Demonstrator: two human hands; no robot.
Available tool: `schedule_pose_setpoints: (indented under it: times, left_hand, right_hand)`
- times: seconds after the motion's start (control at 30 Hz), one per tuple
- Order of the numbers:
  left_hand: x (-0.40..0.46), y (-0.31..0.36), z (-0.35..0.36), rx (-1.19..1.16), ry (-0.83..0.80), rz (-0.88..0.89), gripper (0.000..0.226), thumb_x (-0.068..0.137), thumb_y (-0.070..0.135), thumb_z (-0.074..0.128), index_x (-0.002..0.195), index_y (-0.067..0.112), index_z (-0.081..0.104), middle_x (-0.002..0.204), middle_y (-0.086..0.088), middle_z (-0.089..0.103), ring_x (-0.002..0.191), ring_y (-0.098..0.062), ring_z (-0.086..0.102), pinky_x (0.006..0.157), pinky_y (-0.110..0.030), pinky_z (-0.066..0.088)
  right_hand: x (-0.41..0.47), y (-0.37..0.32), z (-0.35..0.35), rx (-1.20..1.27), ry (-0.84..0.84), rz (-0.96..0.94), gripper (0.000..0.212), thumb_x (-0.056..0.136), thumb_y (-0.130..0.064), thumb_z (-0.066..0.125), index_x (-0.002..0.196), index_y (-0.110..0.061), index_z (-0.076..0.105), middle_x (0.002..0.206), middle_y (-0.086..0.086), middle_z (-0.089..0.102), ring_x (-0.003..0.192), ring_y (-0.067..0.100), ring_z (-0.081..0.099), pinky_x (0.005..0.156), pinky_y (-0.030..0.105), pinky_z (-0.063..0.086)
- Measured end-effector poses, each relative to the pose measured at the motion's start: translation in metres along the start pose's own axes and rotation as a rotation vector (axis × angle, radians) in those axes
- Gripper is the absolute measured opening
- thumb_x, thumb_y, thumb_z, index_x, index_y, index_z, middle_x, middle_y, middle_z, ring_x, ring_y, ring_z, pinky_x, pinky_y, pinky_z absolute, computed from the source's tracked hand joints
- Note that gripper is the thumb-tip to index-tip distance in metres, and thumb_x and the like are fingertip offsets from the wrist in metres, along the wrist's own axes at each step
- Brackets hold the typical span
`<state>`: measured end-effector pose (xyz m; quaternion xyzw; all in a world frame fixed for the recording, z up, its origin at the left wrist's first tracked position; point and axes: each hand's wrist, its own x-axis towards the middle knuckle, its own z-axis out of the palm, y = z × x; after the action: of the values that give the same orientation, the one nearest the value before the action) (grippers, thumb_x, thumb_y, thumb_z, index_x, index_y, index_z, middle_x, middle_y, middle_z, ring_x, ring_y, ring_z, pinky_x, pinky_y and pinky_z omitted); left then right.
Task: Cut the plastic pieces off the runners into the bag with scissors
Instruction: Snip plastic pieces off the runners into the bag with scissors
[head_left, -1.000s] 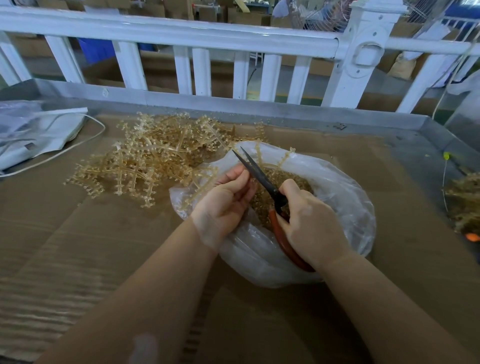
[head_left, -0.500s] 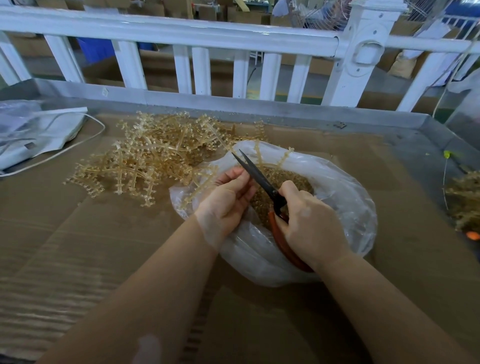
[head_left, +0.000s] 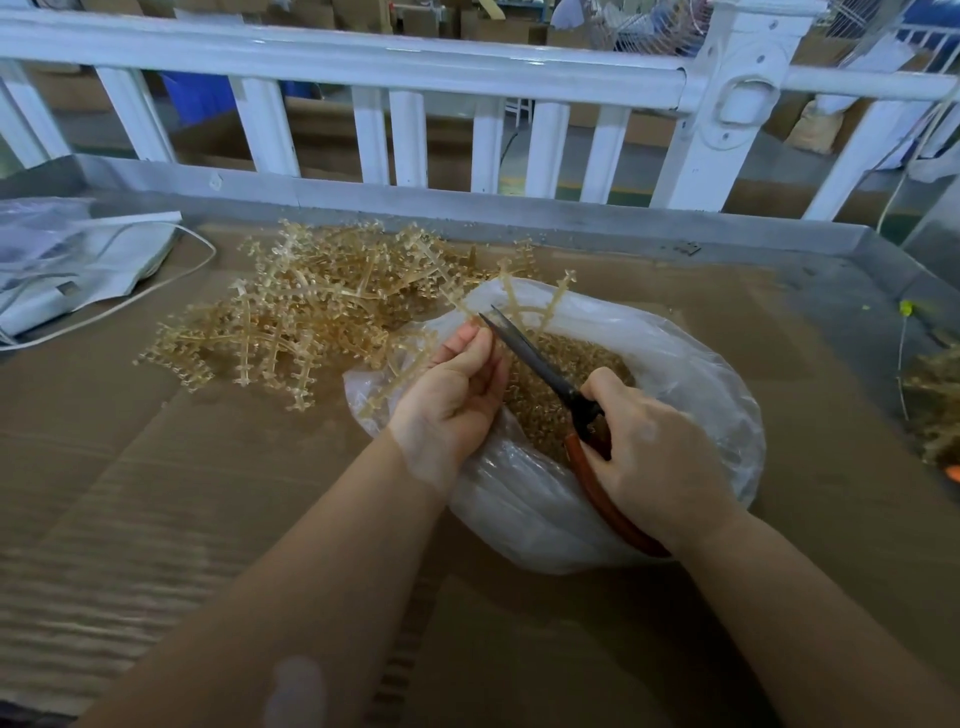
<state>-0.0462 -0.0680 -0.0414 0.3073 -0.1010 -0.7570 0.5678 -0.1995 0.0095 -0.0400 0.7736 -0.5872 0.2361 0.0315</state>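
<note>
on the cardboard-covered bench (head_left: 156, 493), a white cord (head_left: 156, 291) lies at far left. next comes a heap of amber runners (head_left: 311, 317), touching the clear bag (head_left: 685, 374). the left hand (head_left: 452, 395) has its fingers (head_left: 470, 338) pinched on one runner (head_left: 519, 306) over the bag's mouth. the scissors (head_left: 540, 358) point up-left, blades together at that runner. the right hand (head_left: 660, 457) has fingers curled round the red handles. cut pieces (head_left: 566, 358) fill the bag.

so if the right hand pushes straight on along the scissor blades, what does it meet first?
Likely the runner that the left hand holds over the bag: the scissors in the right hand point at it, tips beside the left fingertips. Depth unclear.
</note>
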Motion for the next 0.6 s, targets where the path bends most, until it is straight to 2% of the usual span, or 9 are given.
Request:
schedule_pose_setpoints:
  times: [0.13,0.43,0.6]
  left_hand:
    - [0.0011,-0.0017,-0.0015,0.015,-0.018,0.030,0.024,0.092,-0.002,0.050,0.077,0.017,0.056,0.057,0.007,0.067,0.050,-0.002,0.063,0.050,-0.013,0.051]
    - [0.0002,-0.0046,-0.0008,0.034,-0.014,0.073,0.029,0.092,-0.005,0.048,0.074,0.017,0.054,0.055,0.005,0.067,0.049,-0.004,0.064,0.049,-0.015,0.052]
    - [0.0012,-0.0050,-0.0021,0.080,-0.033,0.074,0.028,0.091,-0.006,0.050,0.073,0.016,0.055,0.060,0.004,0.068,0.055,-0.006,0.066,0.053,-0.016,0.054]
  right_hand:
    - [-0.0010,0.0031,-0.0029,-0.033,-0.031,-0.019,0.017,0.088,-0.027,0.057,0.098,-0.015,0.052,0.074,0.002,0.059,0.064,0.022,0.056,0.055,0.036,0.048]
    - [-0.0007,0.0067,-0.0081,-0.060,-0.031,-0.061,0.016,0.083,-0.020,0.064,0.092,-0.011,0.054,0.067,0.003,0.058,0.055,0.022,0.054,0.050,0.026,0.034]
    - [0.0020,0.0027,-0.0057,-0.072,-0.026,-0.049,0.019,0.087,-0.026,0.059,0.097,-0.010,0.055,0.071,0.005,0.060,0.060,0.023,0.056,0.051,0.030,0.042]
